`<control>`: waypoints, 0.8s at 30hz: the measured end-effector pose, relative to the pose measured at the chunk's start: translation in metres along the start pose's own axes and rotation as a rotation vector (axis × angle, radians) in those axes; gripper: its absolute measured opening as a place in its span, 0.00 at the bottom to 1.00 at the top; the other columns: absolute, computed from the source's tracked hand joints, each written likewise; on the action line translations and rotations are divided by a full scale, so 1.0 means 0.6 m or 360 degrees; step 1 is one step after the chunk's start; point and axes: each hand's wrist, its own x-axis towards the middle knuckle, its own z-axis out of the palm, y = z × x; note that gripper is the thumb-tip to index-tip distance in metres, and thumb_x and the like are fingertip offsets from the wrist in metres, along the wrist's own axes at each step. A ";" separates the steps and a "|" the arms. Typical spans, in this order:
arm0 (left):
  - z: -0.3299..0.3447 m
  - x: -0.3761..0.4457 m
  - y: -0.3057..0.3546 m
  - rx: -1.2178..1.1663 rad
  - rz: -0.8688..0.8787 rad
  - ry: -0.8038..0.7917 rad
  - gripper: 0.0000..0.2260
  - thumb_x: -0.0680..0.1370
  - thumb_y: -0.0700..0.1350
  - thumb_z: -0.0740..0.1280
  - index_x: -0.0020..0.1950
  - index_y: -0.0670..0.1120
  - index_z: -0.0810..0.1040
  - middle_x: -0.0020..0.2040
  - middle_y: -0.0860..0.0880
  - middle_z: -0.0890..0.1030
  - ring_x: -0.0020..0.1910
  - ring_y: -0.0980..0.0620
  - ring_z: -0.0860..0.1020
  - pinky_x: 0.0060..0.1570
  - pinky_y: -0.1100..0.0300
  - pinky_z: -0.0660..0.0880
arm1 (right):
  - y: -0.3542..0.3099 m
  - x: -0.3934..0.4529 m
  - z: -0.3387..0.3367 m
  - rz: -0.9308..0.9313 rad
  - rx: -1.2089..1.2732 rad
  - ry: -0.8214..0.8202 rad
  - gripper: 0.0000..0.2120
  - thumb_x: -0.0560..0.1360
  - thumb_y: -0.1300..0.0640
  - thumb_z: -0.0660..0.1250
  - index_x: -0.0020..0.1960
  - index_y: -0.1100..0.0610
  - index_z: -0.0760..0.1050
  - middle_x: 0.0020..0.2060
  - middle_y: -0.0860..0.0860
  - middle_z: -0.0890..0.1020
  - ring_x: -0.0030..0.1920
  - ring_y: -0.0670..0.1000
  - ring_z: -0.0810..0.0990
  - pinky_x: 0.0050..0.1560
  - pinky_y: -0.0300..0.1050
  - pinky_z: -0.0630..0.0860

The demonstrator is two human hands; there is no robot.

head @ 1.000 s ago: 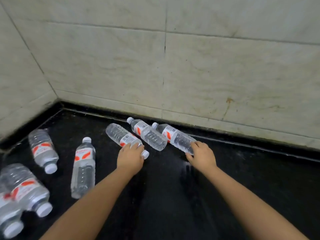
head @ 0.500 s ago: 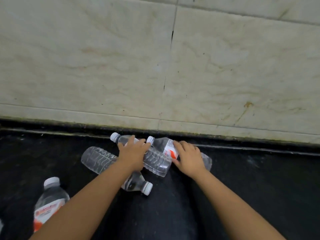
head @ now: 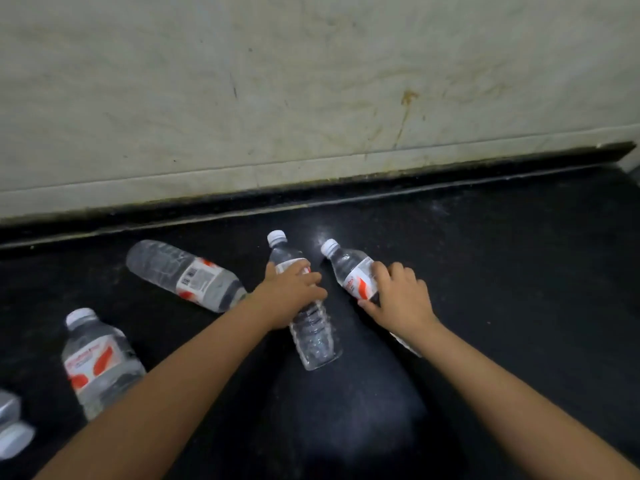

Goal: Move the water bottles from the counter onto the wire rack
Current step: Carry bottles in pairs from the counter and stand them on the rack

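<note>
The pale marbled wall [head: 311, 81], stained and veined, fills the view from nine through twelve to three o'clock, with a rust-coloured drip mark [head: 408, 98] toward one o'clock. Below it the black counter [head: 519, 289], glossy and speckled, spreads across the lower half.

The step in hand looks like the pick-up: each hand has closed on one bottle lying on the counter, and neither bottle looks clear of the stone yet. The wire rack is not in view, so the next move likely calls for lifting both bottles, turning toward wherever the rack stands and setting them down there.

At centre, the left hand [head: 291, 289] wraps its fingers over the labelled middle of the left-held bottle [head: 311, 337], whose white cap points toward twelve o'clock and whose ribbed clear base trails toward six. Just beside it toward three o'clock, the right hand [head: 398, 296] curls round the right-held bottle [head: 349, 271], fingers over the top and thumb low on the label, cap toward eleven o'clock.

Other bottles wait: a lying bottle [head: 183, 275] at ten o'clock, barcode label up; a near bottle [head: 97, 362] at eight o'clock; and a cut-off bottle [head: 14, 434] at the edge. All are thin clear plastic cylinders with red-and-white labels, probably slick and light to squeeze.
</note>
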 end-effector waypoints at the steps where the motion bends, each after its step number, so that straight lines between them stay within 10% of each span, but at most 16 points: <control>1: 0.003 -0.003 0.023 -0.0004 0.0061 -0.0010 0.24 0.78 0.37 0.61 0.71 0.53 0.62 0.73 0.51 0.59 0.75 0.48 0.49 0.64 0.39 0.62 | 0.016 -0.025 0.002 0.0066 0.0026 -0.0011 0.30 0.73 0.42 0.63 0.68 0.55 0.59 0.61 0.56 0.69 0.62 0.58 0.68 0.58 0.53 0.69; 7: 0.025 -0.032 0.125 -0.0092 0.0398 -0.0064 0.18 0.76 0.40 0.61 0.66 0.51 0.68 0.70 0.55 0.65 0.74 0.54 0.55 0.67 0.46 0.60 | 0.083 -0.151 0.024 0.0398 0.0168 -0.0018 0.31 0.70 0.41 0.65 0.65 0.57 0.62 0.59 0.56 0.70 0.60 0.58 0.70 0.56 0.52 0.71; 12: 0.031 -0.025 0.160 -0.0881 -0.0310 0.0884 0.22 0.72 0.49 0.57 0.62 0.40 0.73 0.65 0.40 0.72 0.63 0.38 0.70 0.59 0.46 0.73 | 0.067 -0.160 0.036 0.0496 0.0107 0.0225 0.32 0.63 0.46 0.74 0.58 0.62 0.67 0.52 0.59 0.74 0.53 0.61 0.75 0.53 0.54 0.72; 16: 0.019 0.011 0.186 -0.1243 -0.0967 0.0501 0.33 0.72 0.56 0.68 0.70 0.44 0.60 0.69 0.41 0.60 0.67 0.41 0.60 0.63 0.49 0.68 | 0.057 -0.132 0.039 0.0546 0.0269 0.0104 0.34 0.70 0.47 0.67 0.69 0.58 0.57 0.61 0.59 0.68 0.61 0.59 0.68 0.61 0.53 0.65; 24: 0.028 0.025 0.196 -0.1112 -0.1149 0.0522 0.30 0.73 0.54 0.66 0.72 0.50 0.58 0.65 0.39 0.61 0.63 0.39 0.63 0.58 0.47 0.70 | 0.064 -0.135 0.038 0.0447 0.0302 0.0155 0.30 0.72 0.47 0.66 0.68 0.55 0.59 0.61 0.58 0.67 0.61 0.58 0.67 0.61 0.51 0.66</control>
